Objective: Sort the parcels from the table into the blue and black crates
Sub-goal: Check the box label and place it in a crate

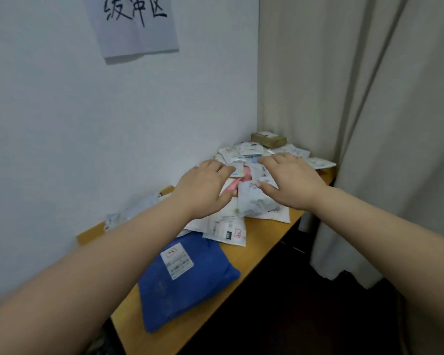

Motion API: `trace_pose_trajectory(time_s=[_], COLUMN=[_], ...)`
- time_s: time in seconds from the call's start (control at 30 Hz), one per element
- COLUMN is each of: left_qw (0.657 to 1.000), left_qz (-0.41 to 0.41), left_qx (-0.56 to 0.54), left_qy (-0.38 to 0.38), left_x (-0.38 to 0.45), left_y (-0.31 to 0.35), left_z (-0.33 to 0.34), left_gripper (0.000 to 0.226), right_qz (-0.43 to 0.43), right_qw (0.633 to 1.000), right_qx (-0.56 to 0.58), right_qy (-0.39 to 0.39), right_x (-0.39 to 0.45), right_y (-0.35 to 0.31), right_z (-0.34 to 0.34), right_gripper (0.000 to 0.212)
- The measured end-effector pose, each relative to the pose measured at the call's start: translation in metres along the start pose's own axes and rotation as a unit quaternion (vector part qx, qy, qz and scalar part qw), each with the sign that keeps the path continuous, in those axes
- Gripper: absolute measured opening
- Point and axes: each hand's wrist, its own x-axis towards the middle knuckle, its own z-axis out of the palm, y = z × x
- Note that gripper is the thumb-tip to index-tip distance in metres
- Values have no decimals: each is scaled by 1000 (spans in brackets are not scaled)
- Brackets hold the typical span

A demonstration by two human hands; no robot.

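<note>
A heap of white parcels (pixel 251 201) lies on a narrow wooden table (pixel 264 237) against the wall. A pink parcel (pixel 245 175) shows in the middle of the heap. My left hand (pixel 205 188) reaches over the heap's left side, fingers loosely bent, thumb near the pink parcel. My right hand (pixel 290 180) hovers over the right side with fingers spread above the white bags. Neither hand plainly grips anything. A big blue parcel (pixel 185 280) with a white label lies nearer me. No crate is in view.
A brown cardboard box (pixel 268 139) sits at the far end of the table in the corner. A pale curtain (pixel 369 124) hangs on the right. A paper sign (pixel 133 24) is stuck on the white wall. The floor beside the table is dark.
</note>
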Motion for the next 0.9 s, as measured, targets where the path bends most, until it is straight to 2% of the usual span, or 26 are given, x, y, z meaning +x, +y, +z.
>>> trace_pose_trajectory(time_s=[0.2, 0.43, 0.9], left_qw=[1000, 999, 996], left_qz=[8, 36, 47], left_qx=[-1, 19, 18], left_qy=[-14, -20, -72], left_x=[77, 158, 365], left_y=[52, 75, 10], left_z=[6, 27, 91], left_gripper=[57, 57, 64], right_qz=[19, 41, 71], right_qw=[1000, 999, 995], right_qx=[-2, 15, 12], right_qy=[-14, -27, -64], right_x=[-10, 12, 166], right_y=[92, 156, 295], right_z=[-12, 3, 70], right_gripper=[64, 66, 65])
